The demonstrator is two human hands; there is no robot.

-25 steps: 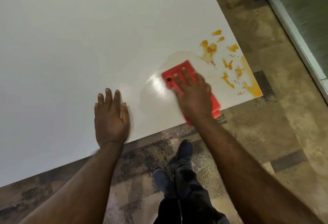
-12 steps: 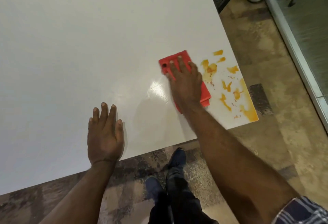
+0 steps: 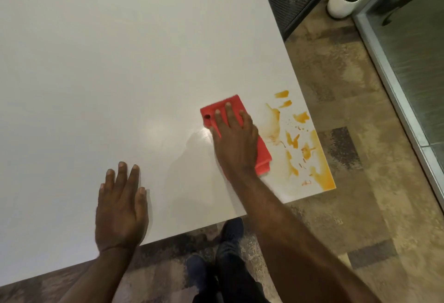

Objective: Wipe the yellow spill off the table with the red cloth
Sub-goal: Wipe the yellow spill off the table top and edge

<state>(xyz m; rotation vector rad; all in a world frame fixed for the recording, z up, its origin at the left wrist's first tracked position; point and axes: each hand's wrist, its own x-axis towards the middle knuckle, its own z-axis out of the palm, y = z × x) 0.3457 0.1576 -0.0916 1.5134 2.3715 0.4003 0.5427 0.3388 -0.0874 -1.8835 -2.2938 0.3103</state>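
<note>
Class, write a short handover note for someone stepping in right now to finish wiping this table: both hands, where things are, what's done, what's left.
Right hand: flat, pressing the red cloth onto the table, just left of the spill.
Left hand: flat on the table near its front edge, holding nothing.
Yellow spill: at the table's near right corner; the patch beside the cloth looks thinly smeared.
Done: only that smear.
Left: blobs and the streak along the right edge.
</note>
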